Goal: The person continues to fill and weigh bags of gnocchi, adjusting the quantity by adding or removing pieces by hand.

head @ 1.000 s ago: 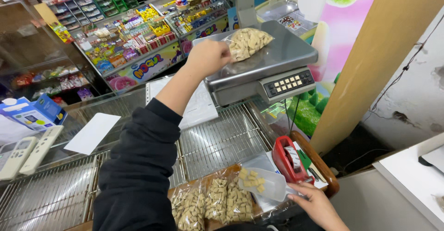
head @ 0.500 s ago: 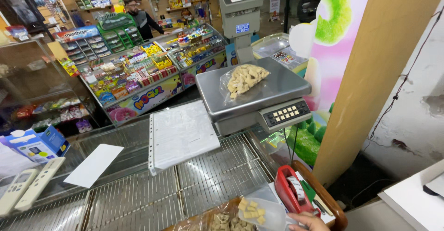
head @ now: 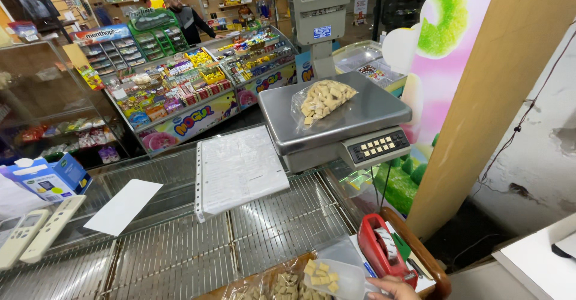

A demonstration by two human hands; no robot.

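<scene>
A: Clear plastic scoop [head: 336,276], loaded with pale cubes, sits at the bench's near edge; right hand [head: 393,288] has its grip closed on it, handle end nearest. Left hand: not visible.

B: Surroundings?

A: Red tape dispenser [head: 384,249] just right. Bagged cubes [head: 321,99] lie up-left on the steel scale [head: 372,114], well apart. Blue box [head: 51,177] far left.

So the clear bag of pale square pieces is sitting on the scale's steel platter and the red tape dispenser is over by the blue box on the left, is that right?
Not quite. The clear bag of pale square pieces does sit on the scale's steel platter, but the red tape dispenser is at the lower right, in a wooden tray beside the person's hand, far from the blue box. The head view shows it.
</scene>
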